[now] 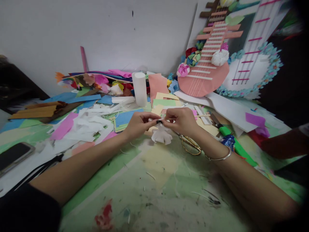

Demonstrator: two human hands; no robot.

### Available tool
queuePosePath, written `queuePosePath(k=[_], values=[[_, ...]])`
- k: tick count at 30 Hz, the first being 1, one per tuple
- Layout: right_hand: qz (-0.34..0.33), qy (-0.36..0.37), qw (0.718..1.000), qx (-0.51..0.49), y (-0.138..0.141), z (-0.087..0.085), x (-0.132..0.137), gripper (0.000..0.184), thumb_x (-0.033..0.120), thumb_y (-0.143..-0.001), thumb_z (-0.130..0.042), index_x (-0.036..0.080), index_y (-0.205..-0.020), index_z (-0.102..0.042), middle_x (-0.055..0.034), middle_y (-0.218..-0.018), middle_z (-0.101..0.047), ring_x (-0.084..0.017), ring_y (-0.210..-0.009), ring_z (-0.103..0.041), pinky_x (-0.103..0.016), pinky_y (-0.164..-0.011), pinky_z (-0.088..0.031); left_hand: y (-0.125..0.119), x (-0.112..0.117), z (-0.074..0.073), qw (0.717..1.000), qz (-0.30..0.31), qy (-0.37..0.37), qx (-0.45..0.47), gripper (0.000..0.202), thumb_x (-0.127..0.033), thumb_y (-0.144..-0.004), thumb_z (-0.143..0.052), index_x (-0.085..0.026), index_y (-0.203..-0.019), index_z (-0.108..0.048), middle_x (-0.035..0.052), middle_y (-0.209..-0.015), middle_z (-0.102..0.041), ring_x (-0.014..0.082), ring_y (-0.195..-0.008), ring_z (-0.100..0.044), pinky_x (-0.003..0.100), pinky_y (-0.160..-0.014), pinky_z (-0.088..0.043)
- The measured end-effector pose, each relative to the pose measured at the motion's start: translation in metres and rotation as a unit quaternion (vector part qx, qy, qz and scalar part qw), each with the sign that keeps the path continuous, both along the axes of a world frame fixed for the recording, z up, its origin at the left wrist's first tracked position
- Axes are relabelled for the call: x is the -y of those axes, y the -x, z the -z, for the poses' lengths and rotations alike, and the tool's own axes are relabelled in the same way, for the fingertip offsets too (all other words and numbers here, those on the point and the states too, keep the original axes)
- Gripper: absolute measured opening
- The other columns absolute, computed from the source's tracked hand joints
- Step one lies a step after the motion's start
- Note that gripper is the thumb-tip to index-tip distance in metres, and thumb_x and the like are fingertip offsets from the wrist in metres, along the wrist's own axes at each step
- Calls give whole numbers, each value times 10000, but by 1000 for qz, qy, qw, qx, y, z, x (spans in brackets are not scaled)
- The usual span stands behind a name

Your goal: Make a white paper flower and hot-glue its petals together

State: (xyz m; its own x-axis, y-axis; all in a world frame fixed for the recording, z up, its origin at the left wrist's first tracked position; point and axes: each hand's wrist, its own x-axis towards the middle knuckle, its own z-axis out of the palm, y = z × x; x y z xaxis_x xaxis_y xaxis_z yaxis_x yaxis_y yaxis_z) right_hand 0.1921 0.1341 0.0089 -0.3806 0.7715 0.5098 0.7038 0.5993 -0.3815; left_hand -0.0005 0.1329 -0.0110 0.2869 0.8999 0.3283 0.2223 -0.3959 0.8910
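Observation:
My left hand (140,125) and my right hand (182,120) meet fingertip to fingertip above the middle of the table, both closed in a pinch. A white paper flower (162,135) with cut petals hangs just below the fingertips; my left fingers grip its upper edge. A thin wooden stick (203,115) runs through my right hand and pokes out to its right. The exact contact between stick and paper is hidden by the fingers. Gold-handled scissors (190,145) lie beside my right wrist, their blades partly covered.
White paper strips (88,124) and blue sheets (126,118) lie left of my hands. Behind stands a white roll (140,89). A green cutter (241,149) lies right, below paper instruments (205,77) leaning on the wall. A phone (15,156) is at far left.

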Motion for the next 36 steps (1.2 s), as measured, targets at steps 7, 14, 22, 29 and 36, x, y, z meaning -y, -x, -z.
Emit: queuePosePath(k=[7,14,22,29,36], values=[[-10,1,1000,4,0,0,1,198,312,-753,-615,175,-617,-571,15,-580,-569,-84,-555,-440,-239,-550,-275,2,-4,4,1000,9,-19,-23,189,-289,-772,-647,-146,-866,-727,24,-663,-671,39,-419,-403,179,-384,-304],[-67,92,993,15,-4,-11,-1,197,269,-811,-563,156,-670,-640,3,-594,-571,-75,-532,-401,-254,-537,-258,3,-4,8,993,-23,-96,-62,153,-234,-765,-637,-144,-860,-717,28,-685,-674,53,-477,-424,181,-443,-338],[-87,151,985,2,-7,-11,-4,217,275,-824,-569,157,-652,-631,15,-568,-545,-70,-525,-389,-258,-538,-271,2,-1,7,992,-24,-103,-67,146,-235,-771,-642,-142,-853,-719,45,-727,-698,72,-524,-493,200,-489,-384],[-89,138,986,-24,-8,-7,-6,243,302,-817,-599,161,-630,-662,12,-550,-560,-73,-531,-395,-261,-541,-280,3,-1,6,990,-25,-116,-71,141,-233,-775,-651,-148,-859,-725,32,-693,-692,68,-505,-491,194,-470,-379],[-50,134,988,-55,-5,-7,-5,183,313,-759,-667,169,-659,-717,-10,-594,-636,-76,-529,-435,-257,-527,-297,1,-1,5,997,-17,-64,-27,186,-283,-747,-688,-131,-850,-721,67,-786,-722,114,-643,-624,215,-585,-507]])
